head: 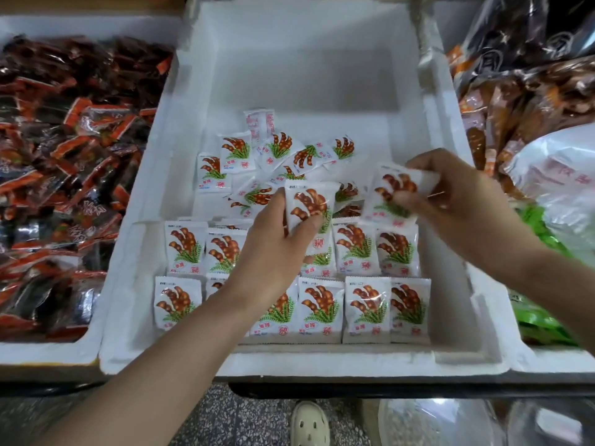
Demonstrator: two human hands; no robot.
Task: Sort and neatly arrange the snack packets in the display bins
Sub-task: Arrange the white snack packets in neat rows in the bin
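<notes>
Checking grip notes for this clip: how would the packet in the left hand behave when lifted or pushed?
Probably light: the left hand holds the packet up in a light pinch. Likely pliable, not stiff: its film shows creases. The glossy wrapper may slide easily over the neat rows below.

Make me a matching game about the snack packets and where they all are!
Things:
1. red-and-black packets
2. green packets
3. neat rows of white packets
4. loose white packets

Places:
A. jumbled in the middle of the white foam bin
B. in the left bin
C. at the right edge of the picture
D. at the near end of the white foam bin

Pairs: 1-B, 2-C, 3-D, 4-A
</notes>
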